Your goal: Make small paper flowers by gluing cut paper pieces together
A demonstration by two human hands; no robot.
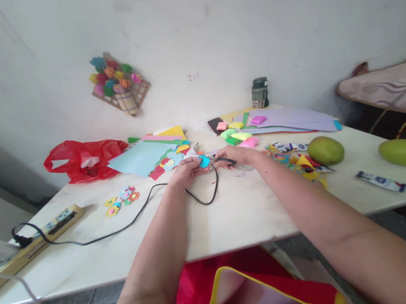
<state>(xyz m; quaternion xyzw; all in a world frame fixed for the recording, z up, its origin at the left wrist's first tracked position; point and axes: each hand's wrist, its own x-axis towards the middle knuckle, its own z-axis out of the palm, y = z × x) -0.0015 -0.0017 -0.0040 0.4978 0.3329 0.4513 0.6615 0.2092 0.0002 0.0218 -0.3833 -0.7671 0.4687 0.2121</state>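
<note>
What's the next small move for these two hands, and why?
Probably one short snip at the small bright-blue paper piece: the left hand holds it, and the right hand holds the black-handled scissors close beside it. Whether they touch is too blurred to tell.

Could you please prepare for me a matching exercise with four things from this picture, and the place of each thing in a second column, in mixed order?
Things:
1. blue paper piece
2. scissors
3. red plastic bag
4. dark green bottle

Places:
A. at the back of the table, by the wall
B. in the right hand
C. just left of the light-blue sheet
D. in the left hand

Right pairs: 1-D, 2-B, 3-C, 4-A
</note>
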